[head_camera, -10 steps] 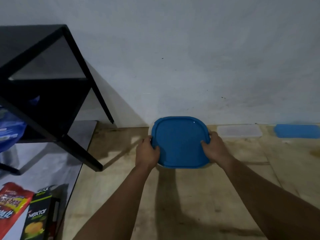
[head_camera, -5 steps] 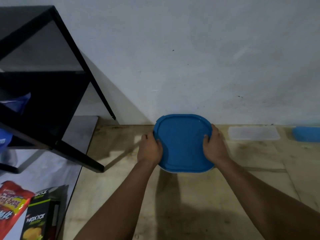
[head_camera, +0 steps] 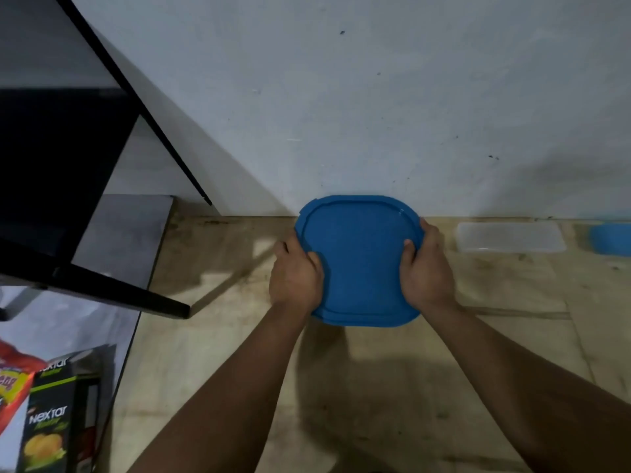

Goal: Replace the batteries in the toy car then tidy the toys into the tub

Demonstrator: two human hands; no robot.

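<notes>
blue tub lid (head_camera: 358,261), seemingly shut

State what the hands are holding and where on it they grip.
Both hands hold the blue-lidded tub by opposite side edges: the left hand on its left edge, the right hand on its right edge, thumbs on the lid.

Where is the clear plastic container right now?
In the head view the clear plastic container lies on the wooden floor by the wall's base, right of the blue-lidded tub and just beyond the right hand.
</notes>
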